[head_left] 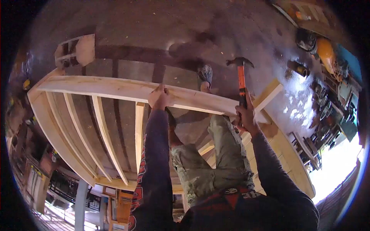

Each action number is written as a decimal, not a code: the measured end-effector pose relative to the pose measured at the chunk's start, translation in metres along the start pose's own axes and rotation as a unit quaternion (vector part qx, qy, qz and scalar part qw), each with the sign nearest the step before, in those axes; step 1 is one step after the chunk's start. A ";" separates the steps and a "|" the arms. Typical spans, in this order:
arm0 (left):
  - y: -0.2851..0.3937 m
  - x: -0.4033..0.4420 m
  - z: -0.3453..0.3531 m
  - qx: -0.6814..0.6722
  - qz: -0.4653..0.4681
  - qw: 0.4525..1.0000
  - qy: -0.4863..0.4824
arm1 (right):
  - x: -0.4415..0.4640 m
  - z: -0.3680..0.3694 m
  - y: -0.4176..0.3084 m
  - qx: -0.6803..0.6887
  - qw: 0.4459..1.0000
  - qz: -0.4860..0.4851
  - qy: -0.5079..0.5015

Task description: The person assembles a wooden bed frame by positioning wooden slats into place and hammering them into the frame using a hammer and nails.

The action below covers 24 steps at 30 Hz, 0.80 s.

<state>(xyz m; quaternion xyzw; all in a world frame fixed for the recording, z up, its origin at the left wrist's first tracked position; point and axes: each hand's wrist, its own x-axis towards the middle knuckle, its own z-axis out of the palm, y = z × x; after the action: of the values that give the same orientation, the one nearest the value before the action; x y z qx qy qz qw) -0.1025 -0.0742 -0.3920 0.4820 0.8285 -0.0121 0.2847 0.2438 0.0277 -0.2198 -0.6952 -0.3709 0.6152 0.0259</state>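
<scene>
Hammer (241,77), dark-headed and orange-handled, is clasped in the right hand (248,115) while the left hand (158,97) curls tightly around the pale, slatted wooden frame (96,85).

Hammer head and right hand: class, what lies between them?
In the head view, the orange and black handle runs between the right hand and hammer head.

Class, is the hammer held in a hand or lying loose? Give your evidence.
Held: the hammer is in the right hand, which wraps the lower handle, leaving the orange part and metal head showing.
</scene>
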 end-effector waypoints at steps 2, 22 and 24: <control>-0.002 0.002 0.001 0.002 -0.018 1.000 0.020 | -0.004 -0.003 0.001 -0.036 0.999 -0.028 0.009; -0.141 -0.580 0.064 -0.126 -0.430 0.894 0.004 | 0.003 0.063 0.021 -0.199 0.951 0.129 -0.199; -0.129 -0.602 0.068 -0.104 -0.481 0.869 -0.046 | -0.017 0.067 0.029 -0.223 0.957 0.070 -0.173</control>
<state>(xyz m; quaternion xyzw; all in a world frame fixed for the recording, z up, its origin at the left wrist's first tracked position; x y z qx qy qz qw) 0.0492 -0.6400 -0.1915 -0.0097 0.9403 -0.0830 0.3299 0.1996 -0.0312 -0.2359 -0.5907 -0.4478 0.6279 -0.2373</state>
